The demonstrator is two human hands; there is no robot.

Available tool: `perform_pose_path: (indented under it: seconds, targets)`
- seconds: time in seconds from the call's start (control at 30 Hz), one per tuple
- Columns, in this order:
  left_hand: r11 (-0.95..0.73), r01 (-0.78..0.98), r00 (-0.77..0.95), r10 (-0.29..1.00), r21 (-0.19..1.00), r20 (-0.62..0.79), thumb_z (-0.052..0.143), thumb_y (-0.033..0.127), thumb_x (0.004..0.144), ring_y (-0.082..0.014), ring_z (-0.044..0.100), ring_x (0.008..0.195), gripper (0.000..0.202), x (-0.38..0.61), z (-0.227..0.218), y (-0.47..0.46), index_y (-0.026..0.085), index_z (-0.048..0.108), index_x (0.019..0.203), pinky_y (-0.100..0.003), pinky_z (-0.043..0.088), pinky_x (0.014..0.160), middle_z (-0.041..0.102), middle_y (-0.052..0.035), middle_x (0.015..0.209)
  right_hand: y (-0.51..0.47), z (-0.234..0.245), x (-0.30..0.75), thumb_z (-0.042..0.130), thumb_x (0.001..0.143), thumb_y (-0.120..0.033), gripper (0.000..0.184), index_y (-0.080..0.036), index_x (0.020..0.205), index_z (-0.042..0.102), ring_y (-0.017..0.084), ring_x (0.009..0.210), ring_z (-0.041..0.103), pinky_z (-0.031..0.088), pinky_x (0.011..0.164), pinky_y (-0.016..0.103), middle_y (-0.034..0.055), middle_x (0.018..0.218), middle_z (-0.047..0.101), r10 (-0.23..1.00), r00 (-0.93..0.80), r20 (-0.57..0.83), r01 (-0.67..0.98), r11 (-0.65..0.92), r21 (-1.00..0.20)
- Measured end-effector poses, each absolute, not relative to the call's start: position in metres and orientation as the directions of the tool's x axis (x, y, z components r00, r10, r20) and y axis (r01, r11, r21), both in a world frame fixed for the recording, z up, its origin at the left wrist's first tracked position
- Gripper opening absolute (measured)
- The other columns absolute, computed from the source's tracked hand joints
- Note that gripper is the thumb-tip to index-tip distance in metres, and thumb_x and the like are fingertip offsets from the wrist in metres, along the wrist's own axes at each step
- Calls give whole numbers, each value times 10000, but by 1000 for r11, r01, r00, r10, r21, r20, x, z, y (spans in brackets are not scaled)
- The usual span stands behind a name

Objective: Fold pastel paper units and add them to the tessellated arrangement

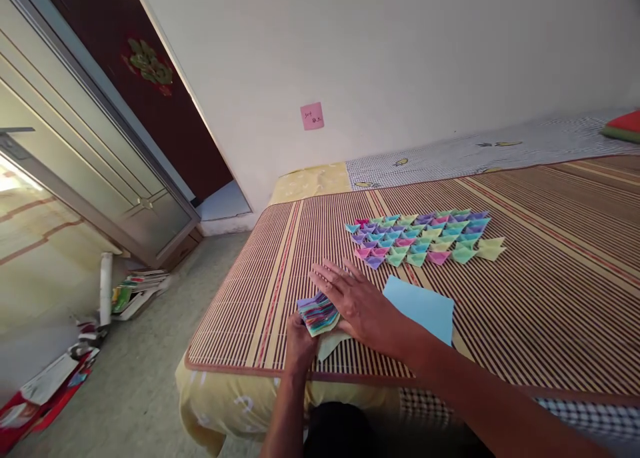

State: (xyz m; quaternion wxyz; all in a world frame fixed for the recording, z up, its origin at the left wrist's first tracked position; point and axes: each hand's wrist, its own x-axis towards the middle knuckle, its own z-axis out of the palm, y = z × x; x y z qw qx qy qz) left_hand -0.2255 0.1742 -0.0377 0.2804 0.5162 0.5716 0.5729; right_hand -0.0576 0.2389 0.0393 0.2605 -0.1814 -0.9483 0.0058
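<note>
My left hand (300, 341) is closed around a stack of many-coloured paper sheets (318, 313), near the front edge of the striped bamboo mat (550, 278). My right hand (350, 298) lies flat over the stack, fingers stretched out and spread, touching its top. A light blue paper square (423, 306) lies on the mat just right of my right hand. Farther back, several small folded paper pieces in pink, purple, blue, green and yellow are laid in rows (425, 238).
The mat covers a bed with a yellow sheet (215, 405). A white wall with a pink note (312, 116) stands behind. Books and papers (137, 288) lie on the floor at left, beside a sliding door (100, 178). A red and green cushion (625, 126) sits far right.
</note>
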Motion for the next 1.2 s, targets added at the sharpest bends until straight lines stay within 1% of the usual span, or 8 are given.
perform_pose_path:
  seconds: [0.1, 0.2, 0.33, 0.4, 0.53, 0.7, 0.9, 1.2]
  targets:
    - [-183, 322, -247, 931, 929, 269, 782, 295, 729, -232, 691, 722, 121, -226, -18, 173, 174, 778, 718, -322, 546, 733, 774, -53, 751, 249, 54, -56, 586, 903, -15, 310, -133, 1178, 667, 311, 1215, 635, 386, 1133, 541, 148, 1202, 727, 355, -839, 413, 326, 935, -140]
    - [-140, 355, -191, 957, 924, 218, 768, 247, 751, -204, 670, 706, 107, -234, 4, 168, 174, 788, 826, -270, 512, 652, 763, -33, 777, 257, 65, -45, 600, 925, -66, 165, -163, 801, 650, 210, 797, 663, 494, 819, 370, 39, 808, 692, 444, -818, 366, 312, 876, -367]
    - [-95, 369, -209, 961, 925, 182, 804, 263, 747, -174, 646, 726, 138, -240, 20, 152, 172, 744, 832, -244, 508, 675, 722, -13, 773, 260, 62, -25, 713, 892, -243, 174, -174, 750, 643, 159, 719, 603, 422, 636, 256, -11, 764, 637, 657, -653, 376, 103, 569, -816]
    - [-161, 172, -335, 918, 972, 211, 843, 297, 720, -184, 681, 786, 263, -234, 18, 143, 176, 733, 926, -260, 537, 731, 746, -28, 857, 258, 51, -21, 782, 827, -309, 157, -177, 814, 698, 166, 746, 625, 465, 665, 258, -7, 804, 672, 723, -605, 333, -93, 351, -932]
    - [-205, -148, -401, 907, 967, 131, 886, 323, 675, -277, 736, 993, 506, -214, 2, 133, 170, 719, 1127, -368, 580, 879, 784, -111, 1091, 251, 19, -32, 881, 708, -365, 344, -190, 978, 759, 196, 807, 683, 537, 731, 301, 21, 903, 749, 800, -539, 262, -349, 71, -934]
    - [-162, -23, -396, 908, 987, 140, 899, 334, 657, -298, 753, 953, 376, -226, -9, 141, 139, 797, 963, -389, 591, 890, 812, -125, 971, 257, -10, -52, 891, 693, -438, 384, -179, 951, 775, 204, 773, 711, 569, 707, 314, 34, 882, 771, 787, -559, 262, -338, 72, -938]
    - [-209, 317, -421, 843, 925, 335, 879, 279, 662, -283, 761, 891, 268, -252, -24, 162, 172, 802, 895, -393, 605, 859, 814, -103, 930, 275, -28, -59, 919, 659, -379, 368, -191, 953, 803, 259, 893, 744, 594, 846, 387, 48, 928, 799, 764, -565, 311, -305, 156, -939]
    - [-206, 267, -545, 774, 941, 324, 819, 395, 693, -293, 753, 852, 285, -236, -62, 176, 177, 780, 871, -432, 614, 836, 796, -106, 850, 267, -34, -71, 870, 738, -401, 345, -195, 1007, 806, 299, 986, 747, 590, 901, 403, 73, 1027, 804, 781, -503, 371, -287, 253, -924]
